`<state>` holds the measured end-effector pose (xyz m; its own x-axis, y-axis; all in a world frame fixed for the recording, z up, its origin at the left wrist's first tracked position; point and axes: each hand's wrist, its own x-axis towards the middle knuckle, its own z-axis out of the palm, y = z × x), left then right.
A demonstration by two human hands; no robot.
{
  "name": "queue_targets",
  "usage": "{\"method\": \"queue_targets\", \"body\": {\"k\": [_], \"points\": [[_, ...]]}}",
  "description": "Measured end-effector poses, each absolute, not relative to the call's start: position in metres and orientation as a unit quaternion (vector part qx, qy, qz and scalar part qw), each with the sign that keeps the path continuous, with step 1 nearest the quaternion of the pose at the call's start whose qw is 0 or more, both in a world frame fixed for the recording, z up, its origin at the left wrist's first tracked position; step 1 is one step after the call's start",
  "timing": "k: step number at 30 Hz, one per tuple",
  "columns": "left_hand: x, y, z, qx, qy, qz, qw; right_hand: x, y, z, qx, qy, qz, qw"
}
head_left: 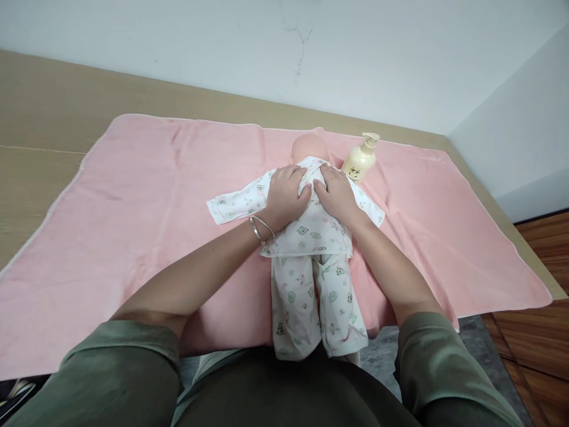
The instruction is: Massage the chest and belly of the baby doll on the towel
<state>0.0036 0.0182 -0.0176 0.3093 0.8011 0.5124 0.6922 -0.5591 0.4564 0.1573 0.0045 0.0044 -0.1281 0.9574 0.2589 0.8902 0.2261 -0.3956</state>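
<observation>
Since the baby doll [310, 148] wears top [311, 240] and trousers [296, 302], dressing appears done; left hand [288, 193] and right hand [336, 193] spread on its torso; remainder unclear.

white clothes [311, 234], small green print; pink blanket [142, 219]; cream bottle [361, 159]

The left hand [287, 193] and right hand [336, 194] lie side by side on the white printed top [311, 228] of a doll [310, 147], its head toward twelve o'clock, trousers [294, 302] toward six. A cream pump bottle [361, 159] sits at two o'clock on the pink towel [146, 190] spread over the table [40, 112].
</observation>
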Motion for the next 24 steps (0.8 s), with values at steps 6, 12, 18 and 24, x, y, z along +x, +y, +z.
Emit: {"method": "queue_targets", "body": {"k": [6, 12, 18, 24], "points": [[0.0029, 0.0183, -0.0178, 0.806, 0.462, 0.361, 0.079, 0.1566, 0.0038, 0.0068, -0.628, -0.747, 0.071, 0.208], [0.0026, 0.0185, -0.0187, 0.802, 0.46, 0.372, 0.082, 0.157, 0.0048, 0.0033, -0.622, -0.745, 0.071, 0.23], [0.003, 0.0178, -0.0178, 0.801, 0.461, 0.372, 0.09, 0.1565, 0.0042, 0.0034, -0.622, -0.745, 0.068, 0.231], [0.0025, 0.013, -0.0167, 0.809, 0.459, 0.363, 0.051, 0.1581, 0.0046, 0.0053, -0.623, -0.752, 0.059, 0.206]]}}
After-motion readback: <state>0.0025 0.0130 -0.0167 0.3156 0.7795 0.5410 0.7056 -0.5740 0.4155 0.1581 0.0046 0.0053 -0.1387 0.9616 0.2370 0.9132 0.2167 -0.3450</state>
